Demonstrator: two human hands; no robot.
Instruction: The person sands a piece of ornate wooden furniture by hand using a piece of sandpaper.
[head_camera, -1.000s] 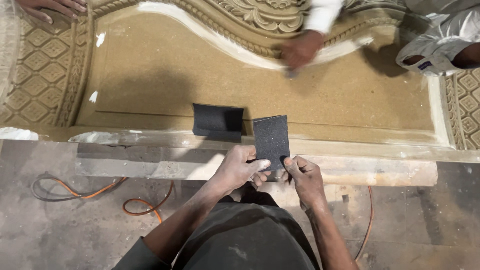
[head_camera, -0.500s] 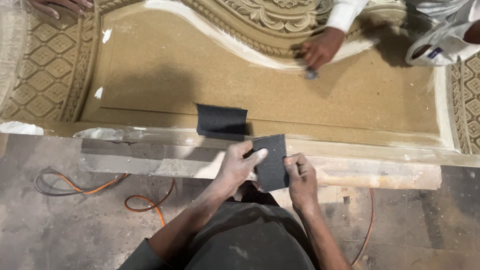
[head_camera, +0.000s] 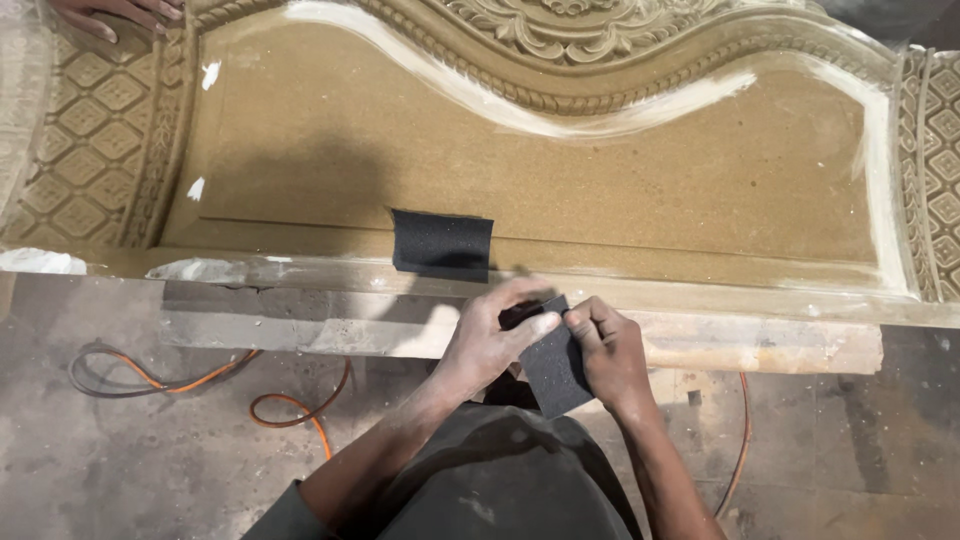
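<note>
Both hands meet just in front of the near edge of the bench (head_camera: 300, 325), a rough pale plank. The left hand (head_camera: 495, 340) and the right hand (head_camera: 610, 350) together pinch a dark grey square sheet of sandpaper (head_camera: 553, 372), fingers clamped on its upper edge, the sheet tilted. A second dark grey sandpaper piece (head_camera: 442, 243) lies farther off on the large tan carved wooden panel (head_camera: 600, 180). An orange cable (head_camera: 290, 405) curls on the floor at left.

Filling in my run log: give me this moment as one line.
left hand: holds dark sanding sheet | right hand: pinches same sheet | second dark sheet: lies on carved panel | orange cable: on floor
</note>
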